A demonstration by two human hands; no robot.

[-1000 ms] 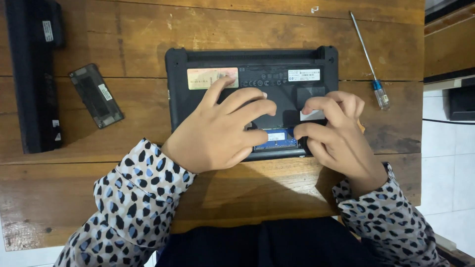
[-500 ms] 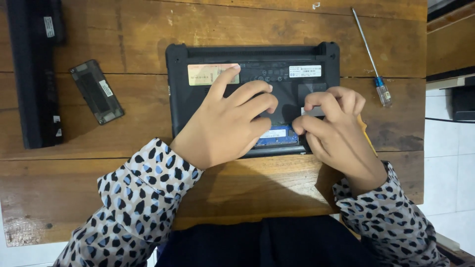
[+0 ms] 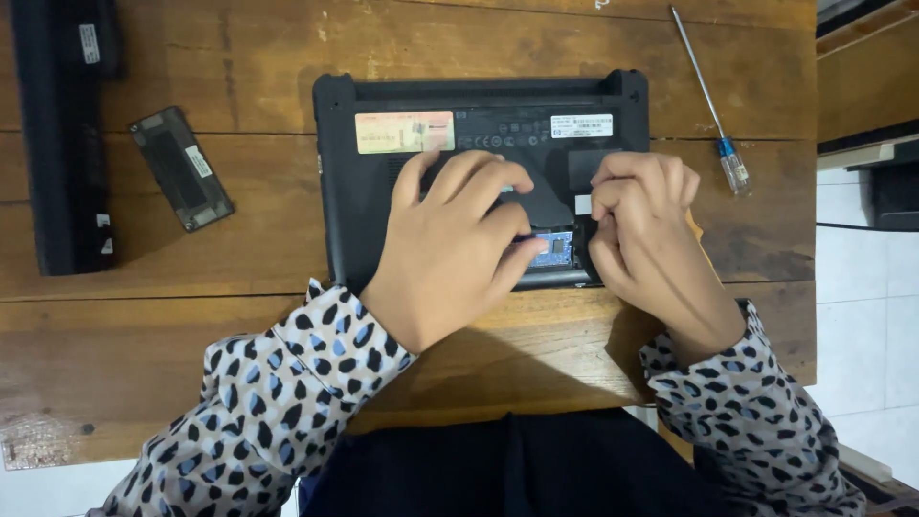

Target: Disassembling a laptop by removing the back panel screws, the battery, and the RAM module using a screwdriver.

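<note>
A black laptop (image 3: 383, 206) lies upside down on the wooden table, with a small bay open in its base. A blue memory module (image 3: 555, 248) shows in that bay between my two hands. My left hand (image 3: 450, 254) rests flat on the base, fingers spread, and its lowest fingertips touch the module's left edge. My right hand (image 3: 641, 235) sits just right of the bay with its fingers curled in, thumb side against the module's right edge. Neither hand lifts anything. Most of the bay is hidden under my hands.
A small black cover panel (image 3: 182, 168) lies left of the laptop. A long black battery pack (image 3: 62, 144) lies along the far left edge. A blue-handled screwdriver (image 3: 708, 101) lies at the upper right. White tiled floor shows past the table's right edge (image 3: 816, 287).
My left hand has slid down and right, so its fingertips now reach the module. My right hand's fingers have curled tighter at the bay's right edge. The laptop has not moved.
</note>
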